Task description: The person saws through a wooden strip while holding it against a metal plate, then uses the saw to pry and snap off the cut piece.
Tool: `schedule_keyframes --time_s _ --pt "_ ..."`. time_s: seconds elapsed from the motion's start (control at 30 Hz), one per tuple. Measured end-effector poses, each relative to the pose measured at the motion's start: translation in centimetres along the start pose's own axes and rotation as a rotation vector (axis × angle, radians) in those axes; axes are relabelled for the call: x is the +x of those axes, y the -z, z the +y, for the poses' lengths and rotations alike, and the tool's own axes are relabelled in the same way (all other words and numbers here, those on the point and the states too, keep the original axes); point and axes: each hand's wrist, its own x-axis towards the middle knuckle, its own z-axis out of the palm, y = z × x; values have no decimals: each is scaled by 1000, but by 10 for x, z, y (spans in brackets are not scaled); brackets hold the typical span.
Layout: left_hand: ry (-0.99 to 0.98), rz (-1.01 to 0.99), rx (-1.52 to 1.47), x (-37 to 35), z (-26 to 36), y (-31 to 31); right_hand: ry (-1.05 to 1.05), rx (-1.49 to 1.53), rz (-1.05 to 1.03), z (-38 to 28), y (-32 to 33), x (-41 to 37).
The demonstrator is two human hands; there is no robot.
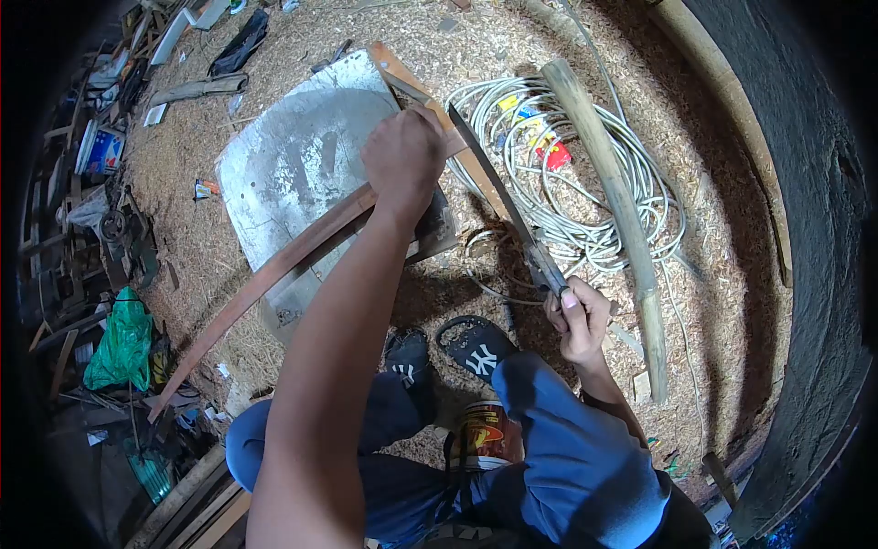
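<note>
A metal sheet lies on the sawdust floor with a long wooden strip slanting across it. The left hand grips the strip, fingers closed over it. The right hand has its fingers clamped on the handle of a long blade — tip just beside the left hand.

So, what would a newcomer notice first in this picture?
The left hand holds a long brown wooden strip against a grey metal sheet at the centre. The right hand grips a long dark knife whose blade reaches that strip. Beside them lies a coiled white cable on sawdust.
</note>
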Motion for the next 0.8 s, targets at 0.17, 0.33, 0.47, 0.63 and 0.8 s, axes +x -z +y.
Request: schedule_keyframes --time_s 0.17,0.33,0.47,0.63,0.8 --pt "-42 50 -15 -1 -3 -2 -28 -12 -3 8 0 -5" --pt "-25 23 -32 0 -3 -1 18 -46 -4 17 2 -4" --pt "-32 2 -19 0 -3 -2 39 -115 -12 23 3 -5" --pt "-35 -48 -2 0 -6 -1 62 -183 5 20 -2 -10" --pt "-38 -71 30 -1 -5 -1 54 -166 23 22 -6 -14"
